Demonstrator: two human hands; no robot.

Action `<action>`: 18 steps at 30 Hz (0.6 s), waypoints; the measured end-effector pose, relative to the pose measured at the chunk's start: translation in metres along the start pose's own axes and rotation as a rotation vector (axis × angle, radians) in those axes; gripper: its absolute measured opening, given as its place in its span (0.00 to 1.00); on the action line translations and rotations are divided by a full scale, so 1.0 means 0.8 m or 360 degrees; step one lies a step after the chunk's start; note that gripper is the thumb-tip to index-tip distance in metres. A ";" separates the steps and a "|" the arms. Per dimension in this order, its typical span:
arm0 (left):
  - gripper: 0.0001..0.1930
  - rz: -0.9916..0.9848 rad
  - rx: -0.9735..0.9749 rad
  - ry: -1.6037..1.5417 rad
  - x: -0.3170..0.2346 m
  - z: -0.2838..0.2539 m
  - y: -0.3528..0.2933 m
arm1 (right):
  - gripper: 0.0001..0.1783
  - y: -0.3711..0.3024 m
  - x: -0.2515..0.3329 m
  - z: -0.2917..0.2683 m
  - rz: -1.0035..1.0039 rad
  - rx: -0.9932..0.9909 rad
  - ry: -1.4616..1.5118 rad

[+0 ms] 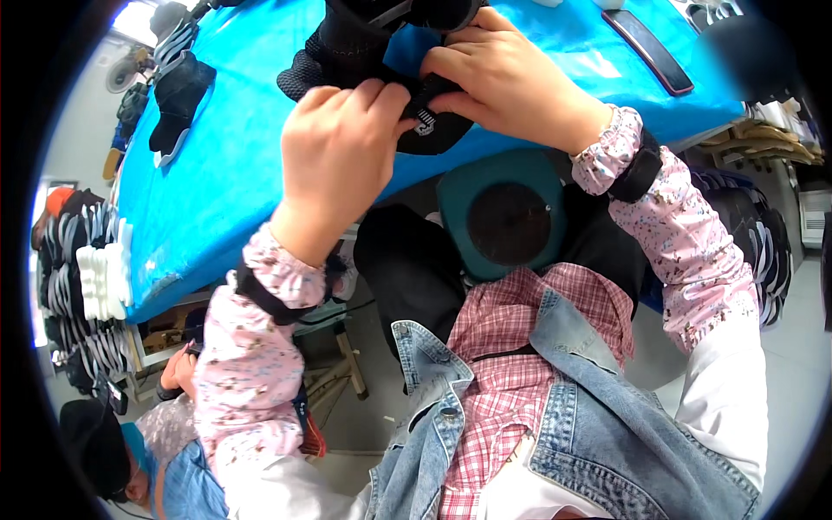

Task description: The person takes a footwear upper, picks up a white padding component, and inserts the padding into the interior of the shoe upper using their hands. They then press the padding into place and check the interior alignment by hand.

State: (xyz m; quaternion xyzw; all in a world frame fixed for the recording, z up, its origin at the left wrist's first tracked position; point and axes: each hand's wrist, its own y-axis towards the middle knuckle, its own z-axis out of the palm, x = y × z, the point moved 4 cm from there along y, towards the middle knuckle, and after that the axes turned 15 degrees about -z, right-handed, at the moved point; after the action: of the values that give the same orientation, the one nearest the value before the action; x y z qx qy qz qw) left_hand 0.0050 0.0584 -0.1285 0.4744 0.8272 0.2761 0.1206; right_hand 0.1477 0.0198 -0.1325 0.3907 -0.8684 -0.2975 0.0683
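Observation:
At the table's near edge, both my hands grip a black knit piece [321, 69] with a textured surface; it looks like a shoe upper, though its full shape is hidden. My left hand [342, 143] is closed, fingers curled over its near side. My right hand [511, 82] pinches the fabric between thumb and fingers, close to a small white printed mark [424, 122]. Between the hands a bit of blue [411, 49] shows inside an opening. More black material [373, 17] rises at the top edge, partly cut off.
The table has a shiny blue cover [225, 173]. A phone [648, 52] lies at the right; a black sock-like upper [179, 104] at the left. Below stands a green stool [503, 212]. Stacks of uppers [78, 277] fill the left side. Another person [147, 451] is at lower left.

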 end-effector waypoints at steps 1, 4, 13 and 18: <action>0.11 0.0060 -0.0188 -0.0017 -0.002 0.002 -0.002 | 0.13 0.000 0.000 0.001 0.0041 -0.0012 0.0031; 0.13 -0.0018 -0.0082 -0.0134 0.011 -0.002 0.000 | 0.14 0.000 -0.002 0.010 0.0068 -0.0027 -0.0039; 0.18 -0.0025 0.0750 -0.0114 0.037 0.020 0.043 | 0.27 0.000 0.018 -0.015 -0.0033 -0.0456 -0.0069; 0.15 -0.0709 0.0456 -0.1525 0.061 -0.087 0.050 | 0.23 -0.054 0.060 -0.097 0.0555 -0.1107 0.0468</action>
State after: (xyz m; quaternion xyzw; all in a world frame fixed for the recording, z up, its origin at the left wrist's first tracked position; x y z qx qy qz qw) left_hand -0.0237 0.0917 -0.0452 0.3720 0.7895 -0.1186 0.4736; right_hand 0.1695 -0.0727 -0.0995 0.2298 -0.7504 -0.4980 0.3689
